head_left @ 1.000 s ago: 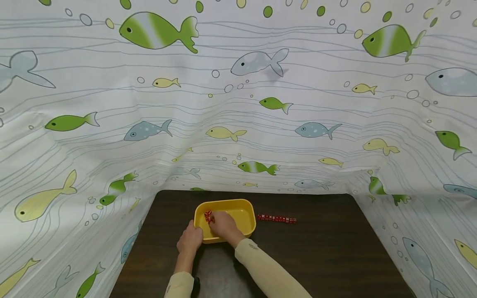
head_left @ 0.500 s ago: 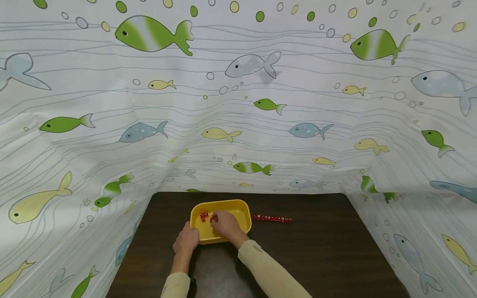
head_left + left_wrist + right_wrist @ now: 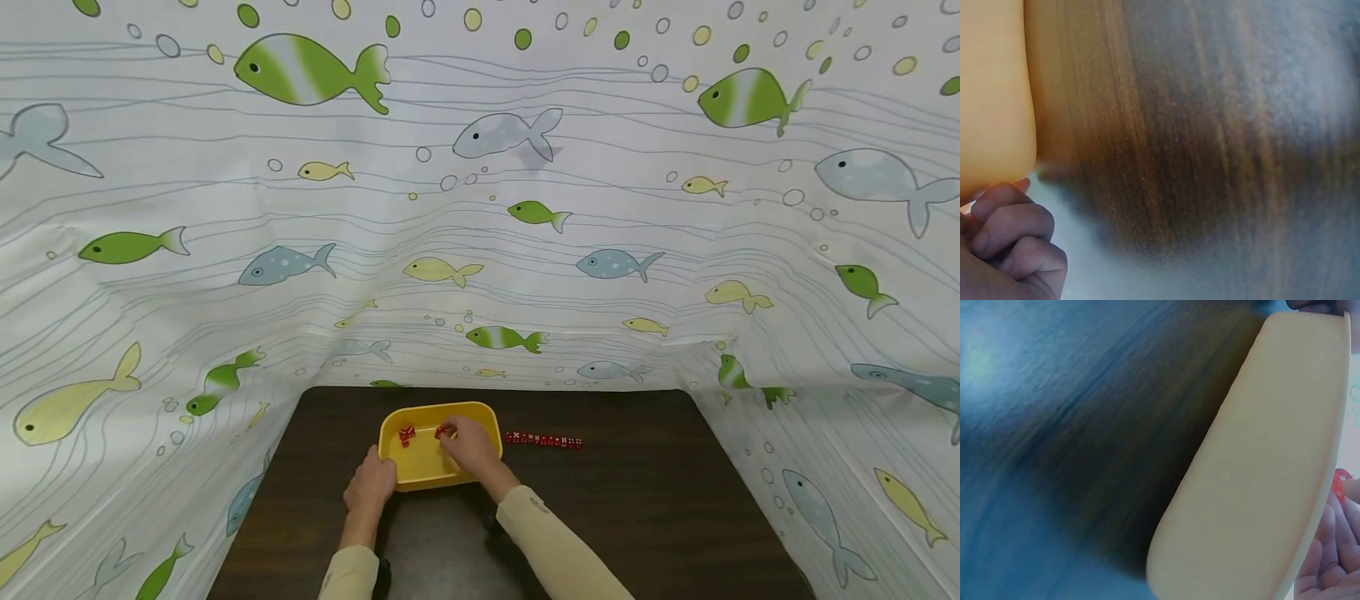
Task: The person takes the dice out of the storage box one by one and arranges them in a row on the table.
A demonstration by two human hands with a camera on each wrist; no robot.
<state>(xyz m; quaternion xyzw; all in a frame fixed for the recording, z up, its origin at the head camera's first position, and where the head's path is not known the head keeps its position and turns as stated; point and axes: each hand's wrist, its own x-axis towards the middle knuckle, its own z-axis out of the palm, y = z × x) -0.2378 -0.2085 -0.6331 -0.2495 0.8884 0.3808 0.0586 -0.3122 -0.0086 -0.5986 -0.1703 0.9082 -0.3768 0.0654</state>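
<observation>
A yellow tray [image 3: 422,468] with raised walls sits on the dark table. My left hand [image 3: 371,480] grips its near left corner; in the left wrist view the curled fingers [image 3: 1019,222] lie against the tray's outer wall. Over the tray's inside, my right hand [image 3: 472,447] pinches a red die [image 3: 440,432] between thumb and fingertips. The same die with white pips shows past the tray wall in the right wrist view, partly hidden by the thumb. Several red dice [image 3: 406,436] lie in a small group at the tray's left.
To the right of the tray, several red dice [image 3: 543,440] stand in a straight row on the brown wood-grain table [image 3: 637,508]. A white fish-patterned cloth [image 3: 420,217] rises behind the table and along both its sides.
My right hand has pulled a die away from the group and carried it rightward across the tray. The left hand keeps its grip on the corner. The head view has shifted slightly.
</observation>
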